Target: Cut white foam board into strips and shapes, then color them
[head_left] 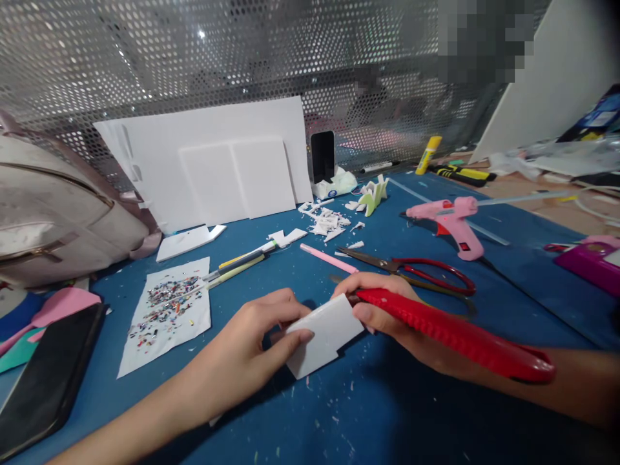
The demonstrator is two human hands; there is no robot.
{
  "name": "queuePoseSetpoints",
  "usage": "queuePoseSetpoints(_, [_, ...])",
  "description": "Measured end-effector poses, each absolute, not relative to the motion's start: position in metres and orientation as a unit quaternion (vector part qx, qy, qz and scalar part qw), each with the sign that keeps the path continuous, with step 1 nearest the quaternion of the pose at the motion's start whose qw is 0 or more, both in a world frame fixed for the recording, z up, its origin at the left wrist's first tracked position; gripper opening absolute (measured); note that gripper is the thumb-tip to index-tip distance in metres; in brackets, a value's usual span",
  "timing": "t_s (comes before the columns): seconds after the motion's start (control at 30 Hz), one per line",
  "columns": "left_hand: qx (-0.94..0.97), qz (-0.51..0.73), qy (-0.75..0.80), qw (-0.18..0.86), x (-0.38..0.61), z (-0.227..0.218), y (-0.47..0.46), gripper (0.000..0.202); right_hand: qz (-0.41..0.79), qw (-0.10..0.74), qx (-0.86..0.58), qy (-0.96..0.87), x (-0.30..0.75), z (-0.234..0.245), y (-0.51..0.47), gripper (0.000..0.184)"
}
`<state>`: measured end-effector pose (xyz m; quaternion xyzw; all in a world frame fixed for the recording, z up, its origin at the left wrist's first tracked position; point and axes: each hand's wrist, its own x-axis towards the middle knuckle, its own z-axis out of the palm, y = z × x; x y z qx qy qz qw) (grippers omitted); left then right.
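Note:
My left hand (261,339) pinches a small white foam board piece (322,336) between thumb and fingers, just above the blue table. The piece has a stepped notch in its lower right edge. My right hand (387,310) is closed round a red utility knife (450,329), its handle slanting down to the right. The knife's front end meets the top right corner of the piece; the blade is mostly hidden by my fingers. Red-handled scissors (411,268) lie open just beyond my right hand, and a pink stick (328,258) lies beside them.
A pink glue gun (453,223) with a cord sits at right. White scraps (327,221) are piled behind. Paper with colourful beads (167,303), pens (237,265) and a black phone (46,381) are at left. White boards (203,171) lean on the perforated metal panel (232,64).

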<state>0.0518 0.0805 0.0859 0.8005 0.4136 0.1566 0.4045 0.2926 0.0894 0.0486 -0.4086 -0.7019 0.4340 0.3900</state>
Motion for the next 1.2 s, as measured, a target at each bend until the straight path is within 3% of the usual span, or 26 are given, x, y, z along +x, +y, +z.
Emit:
queuePoseSetpoints(0.17, [0.702, 0.220, 0.455, 0.501, 0.062, 0.076, 0.078, 0.009, 0.475, 0.342, -0.388, -0.712, 0.287, 0.048, 0.086, 0.024])
queuePoseSetpoints(0.4, [0.562, 0.274, 0.478, 0.617, 0.064, 0.062, 0.078, 0.025, 0.504, 0.310, -0.375, -0.714, 0.290, 0.046, 0.093, 0.025])
queuePoseSetpoints(1.2, [0.527, 0.281, 0.453, 0.662, 0.062, 0.062, 0.079, 0.021, 0.504, 0.321, -0.369, -0.712, 0.289, 0.055, 0.087, 0.028])
